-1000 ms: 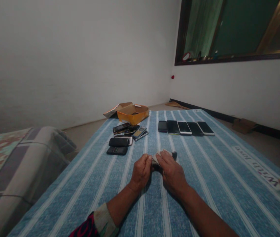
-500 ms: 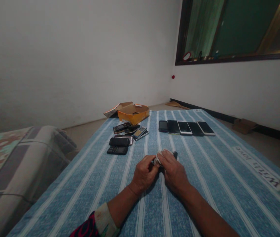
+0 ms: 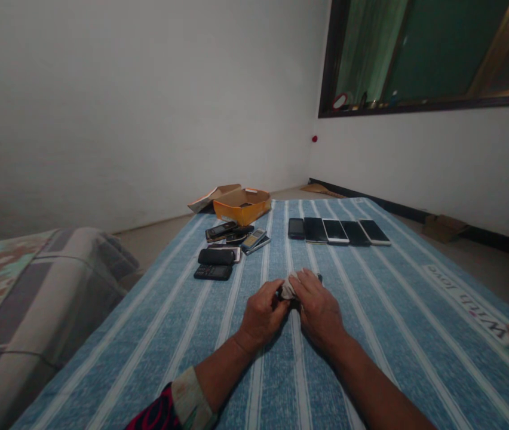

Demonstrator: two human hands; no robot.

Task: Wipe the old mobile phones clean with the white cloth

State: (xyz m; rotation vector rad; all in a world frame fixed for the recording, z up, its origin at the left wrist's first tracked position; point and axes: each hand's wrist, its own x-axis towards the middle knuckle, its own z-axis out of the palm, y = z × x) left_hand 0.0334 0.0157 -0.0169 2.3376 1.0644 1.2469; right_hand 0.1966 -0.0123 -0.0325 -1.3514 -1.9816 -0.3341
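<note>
My left hand (image 3: 261, 315) and my right hand (image 3: 319, 307) meet over the blue striped cloth (image 3: 169, 334). Between them is a small dark phone (image 3: 318, 277) that is mostly hidden. My left hand's fingers pinch its near end. My right hand presses a crumpled white cloth (image 3: 288, 289) onto it with curled fingers. Only the phone's far tip shows past my right fingers.
A row of several smartphones (image 3: 337, 231) lies face up farther back. A pile of older keypad phones (image 3: 227, 245) sits at the back left, with an open orange box (image 3: 242, 206) behind it. A folded mattress (image 3: 34, 298) lies at the left. White walls stand close behind.
My right hand has slid the white cloth slightly along the phone, covering more of it. My left hand has shifted a little towards it. The phones behind have not moved.
</note>
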